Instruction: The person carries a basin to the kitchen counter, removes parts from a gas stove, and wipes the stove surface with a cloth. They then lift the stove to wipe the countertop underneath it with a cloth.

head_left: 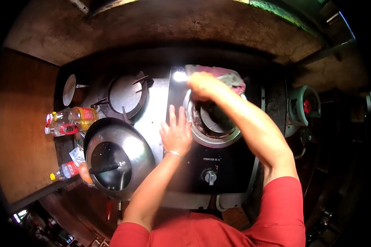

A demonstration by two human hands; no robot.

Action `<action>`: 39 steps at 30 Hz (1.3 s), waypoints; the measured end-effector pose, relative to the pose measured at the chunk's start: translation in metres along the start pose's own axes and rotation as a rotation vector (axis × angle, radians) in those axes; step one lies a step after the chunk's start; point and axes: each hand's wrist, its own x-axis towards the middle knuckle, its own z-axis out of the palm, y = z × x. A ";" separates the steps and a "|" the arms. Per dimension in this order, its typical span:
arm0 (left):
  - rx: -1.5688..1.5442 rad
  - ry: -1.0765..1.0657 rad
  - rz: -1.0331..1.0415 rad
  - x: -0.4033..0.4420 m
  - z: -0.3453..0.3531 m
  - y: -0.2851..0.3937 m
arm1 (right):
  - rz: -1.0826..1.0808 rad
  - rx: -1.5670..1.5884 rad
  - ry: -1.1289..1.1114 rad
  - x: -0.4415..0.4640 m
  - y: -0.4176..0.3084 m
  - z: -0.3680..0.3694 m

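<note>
My right hand [203, 85] is closed on a pink and grey cloth [228, 78] at the back of the black glass stove top [231, 173]. Below that hand lies the round metal burner ring [210, 142], partly covered by my right forearm. My left hand [177, 133] rests with its fingers spread at the left edge of the black stove top, beside the burner ring, and holds nothing. A silver control knob [210, 178] sits near the front of the stove.
A lidded wok [142, 158] stands at the left, in front of a second burner [125, 94]. Plastic bottles [72, 119] and a white bowl [69, 90] are farther left. A green gas cylinder [297, 106] is at the right.
</note>
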 end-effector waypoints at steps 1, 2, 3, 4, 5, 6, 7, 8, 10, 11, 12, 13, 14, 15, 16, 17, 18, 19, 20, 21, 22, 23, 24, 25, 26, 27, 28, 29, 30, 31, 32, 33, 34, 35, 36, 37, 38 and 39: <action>-0.002 -0.005 -0.003 0.000 -0.001 0.000 | -0.017 -0.018 -0.017 0.001 -0.009 0.008; -0.020 0.005 0.005 0.000 0.000 -0.001 | -0.064 0.009 -0.005 -0.008 -0.016 0.011; -0.022 0.005 0.009 0.000 -0.001 -0.001 | -0.111 0.033 0.007 -0.016 -0.023 0.013; -0.023 0.007 0.010 0.000 -0.001 -0.001 | -0.205 0.000 0.125 -0.022 -0.023 0.025; -0.022 0.006 0.008 0.001 0.000 -0.002 | -0.303 -0.031 0.242 -0.025 -0.021 0.033; -0.025 0.007 0.006 0.002 0.000 -0.002 | -0.124 -0.001 0.186 -0.020 -0.016 0.036; -0.022 0.006 0.003 0.002 -0.001 -0.002 | 0.059 0.057 0.127 -0.017 -0.019 0.023; -0.028 0.013 0.011 0.002 0.000 -0.004 | 0.104 0.087 0.114 -0.015 -0.012 0.013; -0.046 0.007 0.014 0.001 0.001 -0.006 | 0.241 0.015 0.163 -0.005 0.028 0.022; -0.042 0.002 0.009 0.001 0.001 -0.006 | 0.388 0.092 0.159 -0.006 0.042 0.019; -0.042 -0.004 0.005 0.002 0.000 -0.005 | 0.437 0.089 0.256 -0.013 0.045 0.023; -0.043 -0.012 -0.002 0.001 0.000 -0.004 | 0.482 0.085 0.352 -0.021 0.040 0.025; -0.079 -0.036 -0.014 0.002 -0.002 -0.005 | 0.400 0.053 0.327 -0.021 0.037 0.029; -0.089 -0.019 -0.008 0.002 -0.001 -0.005 | 0.313 0.027 0.302 -0.019 0.032 0.034; -0.094 -0.004 0.001 0.002 0.000 -0.007 | 0.275 -0.034 0.213 -0.022 0.012 0.027; -0.100 0.006 0.008 0.000 0.002 -0.008 | 0.250 -0.020 0.159 -0.026 -0.003 0.019; -0.125 -0.001 0.003 0.000 0.003 -0.008 | 0.206 -0.058 0.142 -0.026 -0.006 0.022; -0.128 0.009 -0.002 0.002 0.004 -0.008 | 0.161 -0.097 0.131 -0.024 -0.007 0.023; -0.130 0.014 -0.007 0.002 0.004 -0.008 | 0.084 -0.100 0.124 -0.023 -0.008 0.022; -0.131 0.016 -0.009 0.001 0.005 -0.008 | 0.009 -0.099 0.117 -0.022 -0.009 0.020; -0.140 0.019 -0.004 0.002 0.005 -0.007 | -0.065 -0.095 0.111 -0.022 -0.009 0.020; -0.146 0.023 -0.003 0.003 0.004 -0.007 | -0.031 -0.035 0.107 -0.016 0.001 0.027; -0.150 0.027 -0.004 0.003 0.004 -0.009 | 0.141 0.093 0.147 -0.013 0.006 0.026; -0.158 0.025 -0.006 0.002 0.006 -0.009 | 0.318 0.221 0.182 -0.011 0.005 0.022; -0.167 0.029 -0.004 0.002 0.008 -0.010 | 0.383 0.111 0.198 -0.003 0.010 0.020; -0.177 0.036 0.002 0.003 0.008 -0.010 | 0.434 0.144 0.166 0.000 0.013 0.017; -0.182 0.023 -0.003 0.004 0.005 -0.010 | 0.415 0.157 0.137 0.000 0.014 0.019; -0.169 0.009 0.000 0.003 0.005 -0.008 | 0.400 0.164 0.109 -0.001 0.018 0.025; -0.155 0.003 0.000 0.004 0.006 -0.008 | 0.300 0.205 0.159 -0.004 0.013 0.037; -0.137 -0.004 -0.004 0.006 0.006 -0.009 | 0.155 0.115 0.211 -0.009 -0.007 0.042; -0.163 -0.019 0.002 0.006 0.002 -0.010 | 0.060 0.086 0.187 -0.008 -0.018 0.041; -0.150 -0.018 -0.001 0.004 0.002 -0.011 | -0.030 0.060 0.165 -0.009 -0.025 0.040; -0.137 -0.012 0.001 0.005 0.002 -0.010 | -0.047 0.076 0.182 -0.010 -0.023 0.041; -0.124 -0.006 0.004 0.007 0.003 -0.009 | -0.061 0.092 0.199 -0.012 -0.020 0.041; -0.106 0.013 0.000 0.007 0.004 -0.008 | 0.022 0.140 0.294 -0.016 -0.020 0.040; -0.107 0.017 -0.002 0.007 0.004 -0.007 | 0.057 0.154 0.279 -0.010 0.001 0.044; -0.113 0.006 -0.003 0.006 0.004 -0.006 | 0.240 0.158 0.263 -0.009 0.023 0.045; -0.114 0.001 -0.006 0.006 0.003 -0.008 | 0.417 0.163 0.249 -0.012 0.041 0.043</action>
